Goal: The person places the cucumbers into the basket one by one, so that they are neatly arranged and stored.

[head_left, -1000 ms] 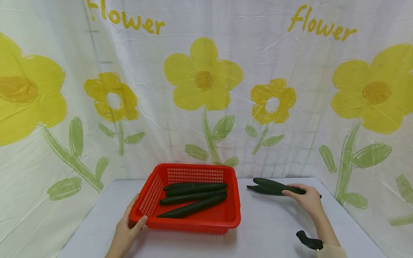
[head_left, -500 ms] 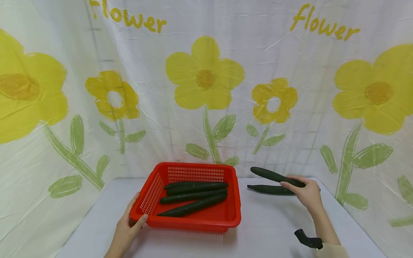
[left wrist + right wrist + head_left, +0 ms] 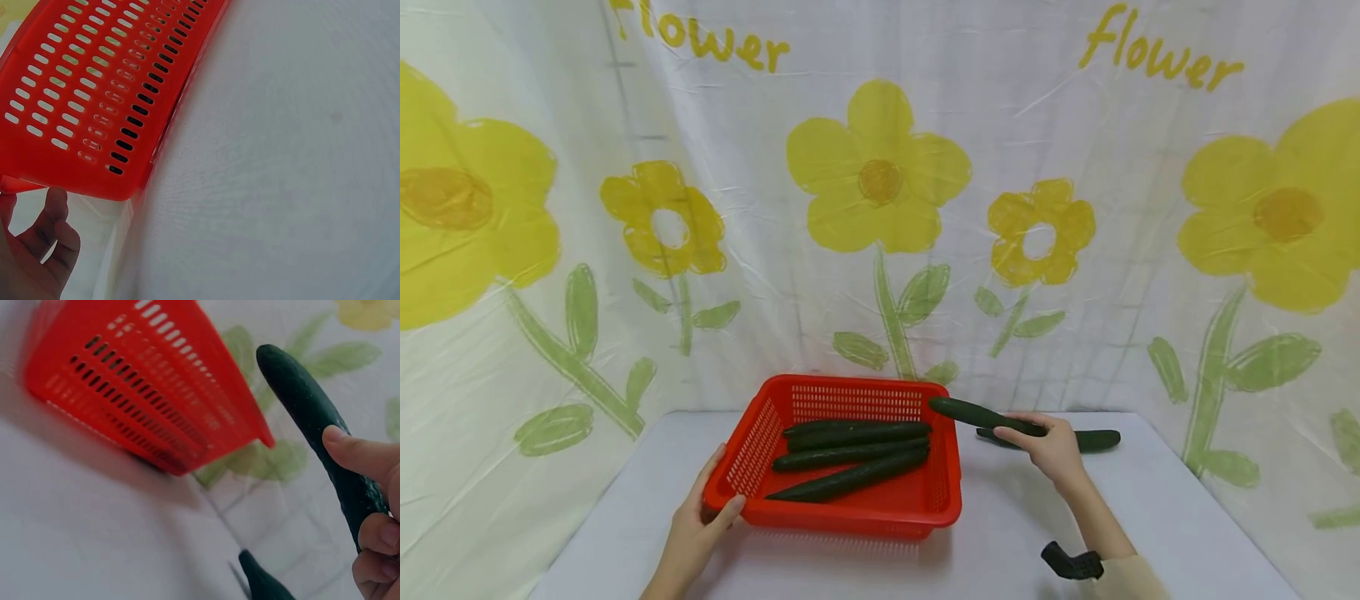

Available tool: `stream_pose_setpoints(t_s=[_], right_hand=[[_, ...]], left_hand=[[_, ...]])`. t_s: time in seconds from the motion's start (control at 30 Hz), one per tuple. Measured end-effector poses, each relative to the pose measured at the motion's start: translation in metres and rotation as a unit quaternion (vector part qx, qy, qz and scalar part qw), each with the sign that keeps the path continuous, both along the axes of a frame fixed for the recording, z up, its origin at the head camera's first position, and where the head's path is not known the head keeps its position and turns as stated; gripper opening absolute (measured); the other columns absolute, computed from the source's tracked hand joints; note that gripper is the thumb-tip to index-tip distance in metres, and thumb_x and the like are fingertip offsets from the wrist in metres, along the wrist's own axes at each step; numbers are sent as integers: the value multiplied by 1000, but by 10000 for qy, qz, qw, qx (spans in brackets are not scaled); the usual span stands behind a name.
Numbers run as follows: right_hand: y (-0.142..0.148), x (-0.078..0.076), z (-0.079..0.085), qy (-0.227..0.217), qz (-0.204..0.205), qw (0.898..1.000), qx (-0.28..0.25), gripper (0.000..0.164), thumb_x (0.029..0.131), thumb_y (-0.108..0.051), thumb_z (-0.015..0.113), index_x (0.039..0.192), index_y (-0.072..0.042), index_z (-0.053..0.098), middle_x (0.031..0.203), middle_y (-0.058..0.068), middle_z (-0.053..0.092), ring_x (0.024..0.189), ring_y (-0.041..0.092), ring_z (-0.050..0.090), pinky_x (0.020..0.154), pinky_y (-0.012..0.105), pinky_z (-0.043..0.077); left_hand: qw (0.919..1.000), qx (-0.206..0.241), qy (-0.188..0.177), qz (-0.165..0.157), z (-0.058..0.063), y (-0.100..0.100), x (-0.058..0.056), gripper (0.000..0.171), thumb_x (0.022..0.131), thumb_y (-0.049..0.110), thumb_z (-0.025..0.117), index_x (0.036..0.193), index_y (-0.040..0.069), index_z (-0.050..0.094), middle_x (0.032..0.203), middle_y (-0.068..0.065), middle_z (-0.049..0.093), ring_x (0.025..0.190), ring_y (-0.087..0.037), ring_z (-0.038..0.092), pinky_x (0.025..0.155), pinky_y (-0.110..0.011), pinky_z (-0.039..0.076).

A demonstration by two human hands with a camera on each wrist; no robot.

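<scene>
My right hand (image 3: 1051,450) grips a dark green cucumber (image 3: 967,412) near one end, thumb along its side. In the head view the cucumber's far tip overlaps the right rim of a red plastic basket (image 3: 842,518); the right wrist view shows the held cucumber (image 3: 300,394) tilted up beside the basket's slotted wall (image 3: 150,394). At the basket's front left corner my left hand (image 3: 694,529) holds the rim, thumb in front and fingers along the side. Several cucumbers (image 3: 850,479) lie inside the basket. Another cucumber (image 3: 1097,441) lies on the table behind my right hand.
A white-covered table (image 3: 1015,542) carries the basket. Close behind it hangs a white curtain (image 3: 760,208) printed with yellow flowers. A black strap-like piece (image 3: 1071,562) is on my right wrist.
My right hand has lifted one cucumber off the table from beside the other and carried it left to the basket's right rim. My left hand stays on the basket.
</scene>
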State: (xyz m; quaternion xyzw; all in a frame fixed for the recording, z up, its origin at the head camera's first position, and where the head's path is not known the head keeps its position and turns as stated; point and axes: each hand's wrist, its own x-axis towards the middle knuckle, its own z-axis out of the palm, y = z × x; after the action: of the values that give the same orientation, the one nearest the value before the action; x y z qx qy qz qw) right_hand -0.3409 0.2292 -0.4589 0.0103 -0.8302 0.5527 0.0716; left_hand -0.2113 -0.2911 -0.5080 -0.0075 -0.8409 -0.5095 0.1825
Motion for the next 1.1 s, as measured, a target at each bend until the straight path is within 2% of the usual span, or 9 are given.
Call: stream_pose_setpoints(t_s=[0.1, 0.23, 0.37, 0.5, 0.63, 0.73, 0.8, 0.9, 1.1], right_hand=[[-14, -5, 4, 56, 145, 9998, 82, 54, 80, -43, 94, 121, -11, 80, 111, 4, 73, 82, 16, 52, 67, 31, 46], [-33, -13, 12, 183, 455, 9988, 66, 49, 81, -42, 94, 117, -12, 82, 112, 6, 77, 98, 22, 61, 78, 37, 52], [-52, -20, 23, 183, 772, 9968, -47, 44, 82, -39, 93, 114, -11, 83, 102, 5, 78, 88, 22, 59, 70, 34, 50], [-69, -24, 33, 260, 890, 9957, 87, 41, 83, -40, 92, 114, -14, 84, 112, 3, 78, 90, 17, 59, 71, 32, 51], [-84, -28, 44, 395, 948, 9944, 253, 41, 83, -42, 92, 115, -17, 83, 118, 6, 75, 83, 15, 55, 69, 31, 48], [-95, -31, 52, 462, 986, 9935, 327, 44, 83, -42, 92, 118, -17, 82, 124, 8, 73, 82, 23, 52, 67, 37, 46], [-103, -32, 57, 517, 1011, 9928, 374, 44, 83, -42, 91, 118, -17, 82, 129, 7, 73, 99, 23, 60, 80, 41, 53], [-113, -34, 63, 559, 1129, 9916, 291, 43, 83, -41, 92, 118, -17, 83, 129, 7, 74, 117, 28, 63, 97, 50, 54], [-133, -39, 69, 619, 1321, 9893, 90, 43, 82, -39, 93, 117, -16, 83, 134, 10, 72, 127, 32, 61, 103, 54, 53]], left_hand=[[10000, 36, -25, -11, 0, 1, -1, 78, 104, 20, 70, 170, 25, 28, 160, -23, 45, 101, -1, 58, 72, -27, 56], [10000, 28, -15, 18, -1, 1, 0, 78, 104, 20, 70, 169, 25, 29, 159, -24, 46, 101, -1, 57, 72, -27, 56], [9999, -71, 44, 57, 0, 1, 1, 78, 103, 20, 71, 169, 24, 30, 159, -25, 47, 102, 1, 57, 72, -26, 56], [10000, -50, 28, 34, 1, 1, 0, 77, 103, 20, 70, 169, 24, 30, 158, -24, 48, 100, 0, 58, 72, -26, 56], [10000, -7, -34, 11, 0, 1, -1, 77, 104, 21, 69, 169, 25, 29, 159, -25, 47, 100, -2, 58, 71, -27, 56], [10000, -27, -4, 25, 0, 0, -1, 77, 104, 20, 69, 169, 25, 29, 159, -24, 46, 100, -1, 58, 71, -27, 56], [10000, -31, 19, 33, -1, 0, -1, 77, 103, 19, 70, 169, 24, 29, 159, -23, 47, 100, -1, 58, 71, -27, 56], [10000, -20, 23, 33, -1, 1, -1, 78, 103, 19, 70, 169, 24, 30, 158, -23, 47, 99, 0, 57, 71, -27, 56], [9999, 14, 100, -20, -1, 1, -1, 79, 102, 17, 71, 169, 23, 30, 154, -27, 51, 97, 0, 57, 69, -27, 55]])
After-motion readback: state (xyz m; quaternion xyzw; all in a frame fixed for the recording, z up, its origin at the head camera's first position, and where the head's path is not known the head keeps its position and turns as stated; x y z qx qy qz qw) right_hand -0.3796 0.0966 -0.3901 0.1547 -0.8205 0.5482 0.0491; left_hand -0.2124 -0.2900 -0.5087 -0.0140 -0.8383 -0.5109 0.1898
